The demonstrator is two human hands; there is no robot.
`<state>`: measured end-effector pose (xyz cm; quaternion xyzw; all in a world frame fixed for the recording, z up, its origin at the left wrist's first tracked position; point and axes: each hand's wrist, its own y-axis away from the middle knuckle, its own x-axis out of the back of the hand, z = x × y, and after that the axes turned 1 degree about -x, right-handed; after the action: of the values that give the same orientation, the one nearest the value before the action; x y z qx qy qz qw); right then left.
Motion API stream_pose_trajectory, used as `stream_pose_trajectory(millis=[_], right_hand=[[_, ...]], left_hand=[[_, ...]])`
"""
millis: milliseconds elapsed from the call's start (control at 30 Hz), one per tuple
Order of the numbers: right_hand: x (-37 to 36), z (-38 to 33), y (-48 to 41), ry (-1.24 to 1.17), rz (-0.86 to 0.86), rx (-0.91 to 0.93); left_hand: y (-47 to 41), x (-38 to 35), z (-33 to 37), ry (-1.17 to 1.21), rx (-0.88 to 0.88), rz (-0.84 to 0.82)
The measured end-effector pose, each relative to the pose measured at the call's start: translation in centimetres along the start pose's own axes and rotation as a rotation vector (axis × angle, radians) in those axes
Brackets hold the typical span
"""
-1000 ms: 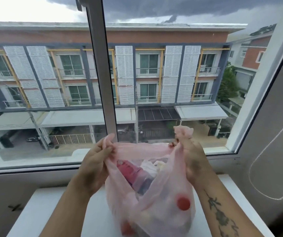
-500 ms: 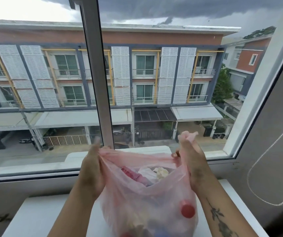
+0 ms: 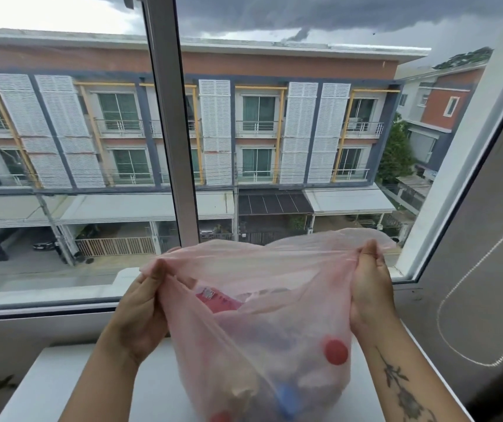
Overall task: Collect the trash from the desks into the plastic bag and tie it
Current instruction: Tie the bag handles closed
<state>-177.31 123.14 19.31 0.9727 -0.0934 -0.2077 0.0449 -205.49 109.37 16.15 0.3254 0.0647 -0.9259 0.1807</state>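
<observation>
- Grip on each side pinches the bag's rim: left hand [image 3: 140, 312] holds the left corner.
- Bag [image 3: 262, 345], full of trash, hangs between both over the tabletop [image 3: 61, 385], mouth stretched left-to-right.
- Right hand [image 3: 368, 287] clamps the right corner, equally near.

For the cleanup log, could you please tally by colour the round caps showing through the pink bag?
Red caps: 2, one on the right side of the plastic bag, one at the bottom edge, partly cut off.
Blue caps: 1, low in the middle.
Total: 3 visible; others may be hidden.
</observation>
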Motion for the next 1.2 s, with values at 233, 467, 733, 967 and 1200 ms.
stream_pose_trajectory(millis=[233, 467, 733, 967, 1200], right_hand=[[-0.3, -1.0, 0.3, -0.39, -0.091, -0.22], [-1.4, -0.6, 1.5, -0.21, -0.254, -0.07], [-0.8, -0.5, 1.1, -0.261, -0.245, -0.025], [-1.9, 0.5, 1.7, -0.088, -0.25, -0.108], [-1.3, 1.2, 2.0, -0.008, -0.406, -0.072]], left_hand=[[-0.2, 1.2, 0.7, 0.089, 0.082, -0.022], [-1.2, -3.3, -0.6, 0.239, 0.023, 0.257], [-0.7, -2.9, -0.6, 0.037, -0.112, 0.038], [-1.2, -5.1, -2.2, -0.02, -0.09, 0.224], [-0.8, -4.8, -1.9, -0.089, -0.103, -0.019]])
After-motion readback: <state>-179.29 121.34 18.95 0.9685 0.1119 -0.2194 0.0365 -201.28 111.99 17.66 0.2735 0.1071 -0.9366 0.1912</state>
